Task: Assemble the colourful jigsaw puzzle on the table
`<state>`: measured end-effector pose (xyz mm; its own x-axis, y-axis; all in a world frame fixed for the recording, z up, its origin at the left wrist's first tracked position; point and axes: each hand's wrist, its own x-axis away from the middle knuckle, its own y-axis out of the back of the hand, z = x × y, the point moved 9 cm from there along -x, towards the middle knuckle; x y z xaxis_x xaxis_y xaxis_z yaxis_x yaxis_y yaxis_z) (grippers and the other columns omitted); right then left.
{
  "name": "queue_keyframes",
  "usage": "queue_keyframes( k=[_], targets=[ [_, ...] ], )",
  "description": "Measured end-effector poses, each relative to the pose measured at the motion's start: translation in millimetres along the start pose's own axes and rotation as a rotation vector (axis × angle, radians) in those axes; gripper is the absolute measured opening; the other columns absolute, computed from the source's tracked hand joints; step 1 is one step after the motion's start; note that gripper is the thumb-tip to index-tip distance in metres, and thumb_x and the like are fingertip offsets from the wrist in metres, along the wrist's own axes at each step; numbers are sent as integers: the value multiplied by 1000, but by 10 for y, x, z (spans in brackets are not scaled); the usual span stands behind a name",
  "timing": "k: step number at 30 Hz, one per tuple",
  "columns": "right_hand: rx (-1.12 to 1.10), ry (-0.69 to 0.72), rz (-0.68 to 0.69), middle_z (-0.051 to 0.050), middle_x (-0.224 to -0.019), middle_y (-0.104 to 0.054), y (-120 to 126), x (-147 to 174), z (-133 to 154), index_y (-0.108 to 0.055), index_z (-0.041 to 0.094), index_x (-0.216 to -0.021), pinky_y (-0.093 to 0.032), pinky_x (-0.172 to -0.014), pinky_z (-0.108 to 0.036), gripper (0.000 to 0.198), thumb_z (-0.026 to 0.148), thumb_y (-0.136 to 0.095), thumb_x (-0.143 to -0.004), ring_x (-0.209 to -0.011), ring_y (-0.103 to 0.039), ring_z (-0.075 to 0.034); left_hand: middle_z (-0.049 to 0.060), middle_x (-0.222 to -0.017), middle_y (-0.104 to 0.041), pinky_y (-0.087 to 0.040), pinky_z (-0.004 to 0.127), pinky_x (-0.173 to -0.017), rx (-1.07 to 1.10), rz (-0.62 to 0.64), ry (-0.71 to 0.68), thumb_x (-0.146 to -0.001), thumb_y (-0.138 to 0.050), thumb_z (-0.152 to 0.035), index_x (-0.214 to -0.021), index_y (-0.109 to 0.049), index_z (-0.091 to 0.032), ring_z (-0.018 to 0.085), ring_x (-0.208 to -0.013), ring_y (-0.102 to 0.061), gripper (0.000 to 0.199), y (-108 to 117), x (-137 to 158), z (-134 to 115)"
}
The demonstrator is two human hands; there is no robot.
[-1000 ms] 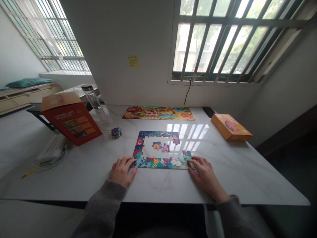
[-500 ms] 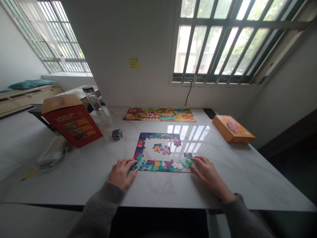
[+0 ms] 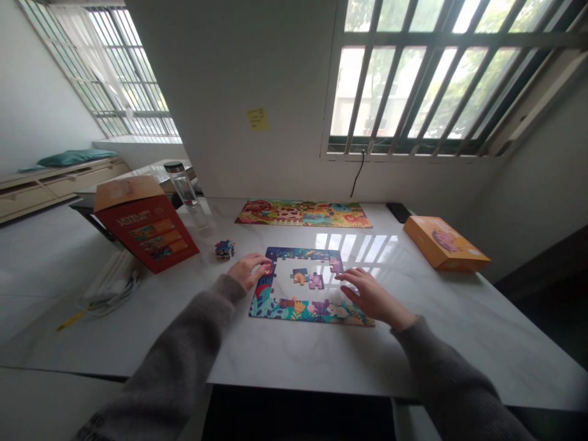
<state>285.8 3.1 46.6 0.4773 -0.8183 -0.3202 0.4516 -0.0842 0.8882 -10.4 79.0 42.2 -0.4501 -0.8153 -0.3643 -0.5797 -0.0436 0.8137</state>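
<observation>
A partly joined jigsaw puzzle (image 3: 294,311) lies flat before me, its border pieces forming a rim with a gap on the right side. Two joined pieces, an orange-and-blue puzzle piece (image 3: 300,277) and a purple puzzle piece (image 3: 316,281), rest inside the rim. My left hand (image 3: 249,271) reaches to the rim's left side, its outstretched fingertips on the upper left border. Over the right side hovers my right hand (image 3: 367,293), fingers apart and nothing visible in them; it partly hides the lower right border. A small stack of puzzle pieces (image 3: 225,249) stands left of the rim.
A finished colourful puzzle (image 3: 303,214) lies along the wall. On the left are a red box (image 3: 151,229), a glass bottle (image 3: 182,187) and a white power strip with cable (image 3: 108,282). An orange box (image 3: 445,243) and a black phone (image 3: 397,212) sit at right.
Both hands have left the near corners of the puzzle and moved away from me along its sides, left hand to the upper left, right hand to the right gap. The view shifted slightly.
</observation>
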Motion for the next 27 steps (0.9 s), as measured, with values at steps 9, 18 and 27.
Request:
queue_keyframes(
  k=[9,18,27],
  targets=[
    [40,117,81,-11,-112,-70,-286,-579,40,-70,20,-113,-49,-92,-44,24,19,-52,-97,-103,-61,-26,9,-119,-68,-47,41,-108,-105,-52,-99,-91,-46,-14,-112,-71,-16,24,-114,-57,33,-487,-483,73],
    [33,191,125,-11,-111,-68,-622,-1527,97,-69,17,-108,-47,-91,-33,17,17,-61,-92,-102,-61,-22,10,-129,-66,-48,48,-104,-207,31,-86,-91,-54,-20,-124,-67,-18,28,-118,-53,36,-687,-425,86],
    [107,89,310,-8,-108,-63,-944,-1898,-24,-64,18,-110,-45,-77,-25,30,24,-75,-83,-89,-64,-17,10,-130,-66,-48,49,-103,-206,18,-56,-90,-55,-20,-125,-66,-16,29,-119,-53,37,-702,-421,118]
  ],
)
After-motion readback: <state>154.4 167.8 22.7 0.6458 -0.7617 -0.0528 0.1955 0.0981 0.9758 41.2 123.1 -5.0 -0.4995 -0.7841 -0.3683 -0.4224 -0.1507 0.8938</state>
